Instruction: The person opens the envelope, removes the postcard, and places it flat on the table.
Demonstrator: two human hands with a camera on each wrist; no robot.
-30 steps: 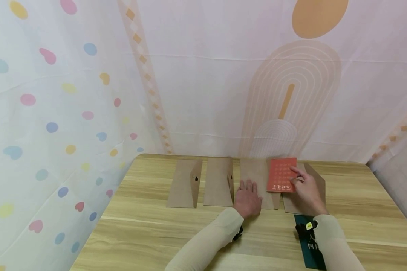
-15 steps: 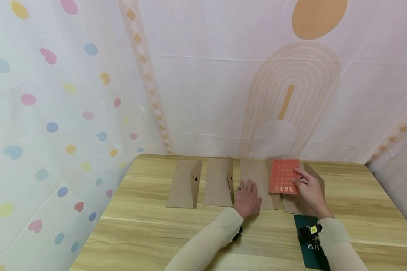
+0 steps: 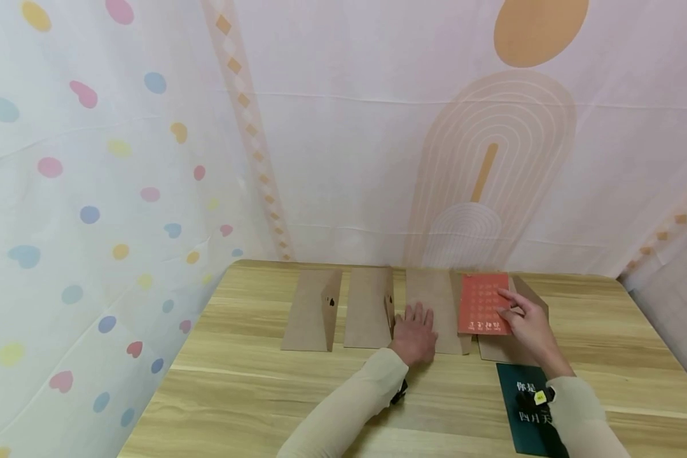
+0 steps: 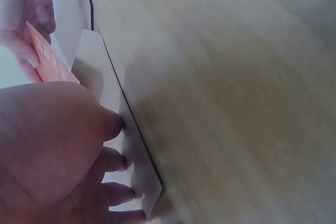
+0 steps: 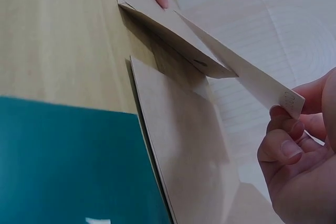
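Card (image 3: 482, 305) left of right hand (image 3: 531, 326), edge pinched by it; left hand (image 3: 415, 336) spread on brown envelope (image 3: 428, 287).

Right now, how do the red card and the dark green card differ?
The red card is pinched by the right hand; the dark green card lies on the table. The red card shows rows of small print; the dark green card shows larger white characters. Both bear pale lettering.

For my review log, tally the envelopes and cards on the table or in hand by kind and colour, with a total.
Brown envelopes: 4
Red card: 1
Dark green card: 1
Total: 6
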